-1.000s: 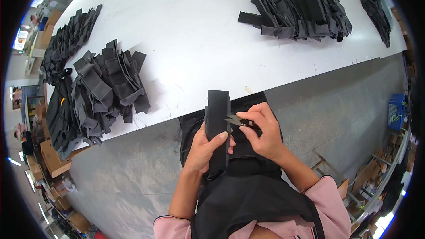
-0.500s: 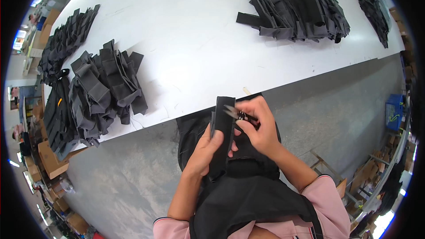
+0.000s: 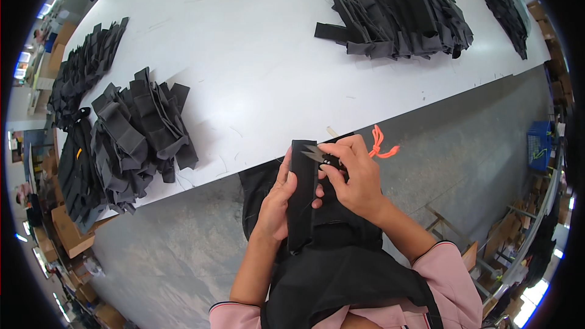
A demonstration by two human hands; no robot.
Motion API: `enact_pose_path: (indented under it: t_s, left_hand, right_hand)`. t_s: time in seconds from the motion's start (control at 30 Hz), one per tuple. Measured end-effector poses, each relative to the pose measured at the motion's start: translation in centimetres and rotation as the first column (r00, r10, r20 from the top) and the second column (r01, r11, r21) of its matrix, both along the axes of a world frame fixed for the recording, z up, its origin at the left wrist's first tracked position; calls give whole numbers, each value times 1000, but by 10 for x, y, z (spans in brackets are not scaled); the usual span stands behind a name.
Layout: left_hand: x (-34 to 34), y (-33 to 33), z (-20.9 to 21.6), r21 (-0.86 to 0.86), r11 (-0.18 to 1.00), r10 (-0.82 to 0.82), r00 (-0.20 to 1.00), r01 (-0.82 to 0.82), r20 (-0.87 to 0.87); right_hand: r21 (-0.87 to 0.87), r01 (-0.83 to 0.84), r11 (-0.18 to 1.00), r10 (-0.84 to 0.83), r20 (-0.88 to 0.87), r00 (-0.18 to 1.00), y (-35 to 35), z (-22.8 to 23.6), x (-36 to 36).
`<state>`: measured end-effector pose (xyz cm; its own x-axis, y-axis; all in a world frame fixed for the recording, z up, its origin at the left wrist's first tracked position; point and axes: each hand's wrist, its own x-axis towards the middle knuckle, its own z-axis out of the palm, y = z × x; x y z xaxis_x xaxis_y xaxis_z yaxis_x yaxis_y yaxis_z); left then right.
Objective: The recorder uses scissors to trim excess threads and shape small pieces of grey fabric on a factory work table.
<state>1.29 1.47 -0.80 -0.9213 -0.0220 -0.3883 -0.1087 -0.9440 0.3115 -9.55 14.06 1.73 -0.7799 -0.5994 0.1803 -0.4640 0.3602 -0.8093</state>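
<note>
My left hand (image 3: 278,207) is closed around a black fabric strip (image 3: 301,201), held upright in front of my apron by the table's near edge. Its thumb lies along the left side, and fingertips show at the right side. In my right hand (image 3: 356,173) is a pair of thread snips (image 3: 314,153), pinched between thumb and fingers. The pointed blades stand apart and lie over the strip's upper end. An orange cord (image 3: 379,145) hangs out behind the right hand, seemingly tied to the snips.
On the white table (image 3: 244,73) lie a dark strip pile (image 3: 143,125) at near left, another pile (image 3: 85,73) behind it, a large pile (image 3: 402,18) at far right and a smaller bundle (image 3: 503,9) beyond. A blue crate (image 3: 538,146) and cardboard boxes (image 3: 72,231) stand at the sides.
The strip stands straighter, and my left fingers have shifted along it. The snips, blurred before, show sharply at its top. The orange cord has come into sight. The whole view has shifted slightly.
</note>
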Motion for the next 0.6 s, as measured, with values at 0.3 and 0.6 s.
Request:
enact_pose_path:
  t_s: [0.3,0.6]
  left_hand:
    - [-3,4,11,-24,999,-41,999,42,18]
    - [-2,3,8,-21,997,-76,997,77,20]
  right_hand:
    - [-107,71,992,-48,203,978,-10,-9,0]
    - [-139,50,989,-25,182,983,-1,-2,-1]
